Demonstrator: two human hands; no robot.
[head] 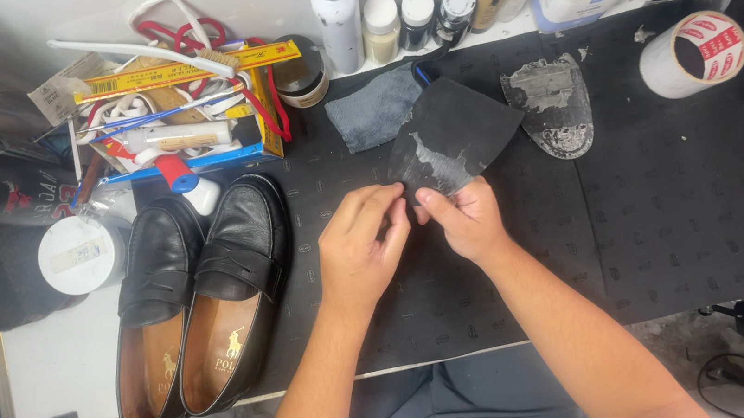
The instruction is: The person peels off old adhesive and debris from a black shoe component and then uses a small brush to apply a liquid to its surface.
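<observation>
Over black mat (670, 203), both hands pinch dark sheet's (456, 125) near corner.

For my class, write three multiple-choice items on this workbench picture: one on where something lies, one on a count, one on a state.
1. Where do the black loafers stand?
A. left of the hands
B. right of the tape roll
C. on the person's lap

2. How many loafers are there?
A. one
B. two
C. four

3. What is the state of the dark sheet?
A. lying untouched
B. rolled up
C. pinched by both hands

Answers: 1 A, they stand at the mat's left edge; 2 B, a pair stands side by side; 3 C, the left hand and right hand grip its lower edge.
</observation>
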